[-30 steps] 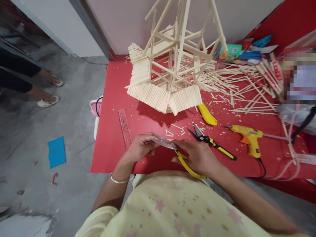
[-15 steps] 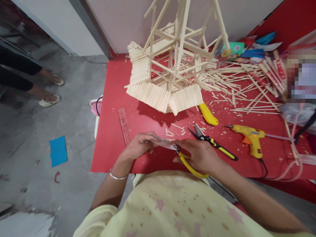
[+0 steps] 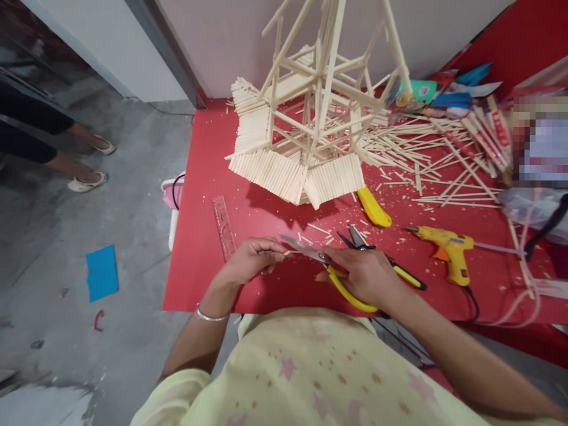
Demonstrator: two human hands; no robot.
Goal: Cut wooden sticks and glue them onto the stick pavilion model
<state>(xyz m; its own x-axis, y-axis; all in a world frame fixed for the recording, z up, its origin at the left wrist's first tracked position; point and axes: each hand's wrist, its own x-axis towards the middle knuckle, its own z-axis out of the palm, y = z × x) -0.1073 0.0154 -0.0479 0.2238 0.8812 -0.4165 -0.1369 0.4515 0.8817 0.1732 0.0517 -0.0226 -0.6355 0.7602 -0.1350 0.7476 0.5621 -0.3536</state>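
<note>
Between the fingertips of my left hand (image 3: 255, 260) is a thin wooden stick (image 3: 290, 252), pinched, with only a short bit of it showing. My right hand (image 3: 366, 275) grips scissors with yellow handles (image 3: 348, 296). Their metal blades (image 3: 304, 247) point left, close to the stick and my left fingertips. Behind my right hand lie black-and-yellow pruning shears (image 3: 406, 274), partly covered by it. Beyond both hands stands a frame model built of wooden sticks (image 3: 266, 174), with slatted roof-like panels around its lower part.
On the red table (image 3: 199, 236) lie a clear ruler (image 3: 223, 228), a yellow utility knife (image 3: 374, 207) and a yellow glue gun (image 3: 450, 248) with its cord. Loose sticks (image 3: 444, 154) and offcuts spread at the right. Another person's legs (image 3: 35, 130) are at far left.
The scissors have shifted slightly right, away from my left fingers, and the stick's end now shows between them. My right hand has moved a little to the right too.
</note>
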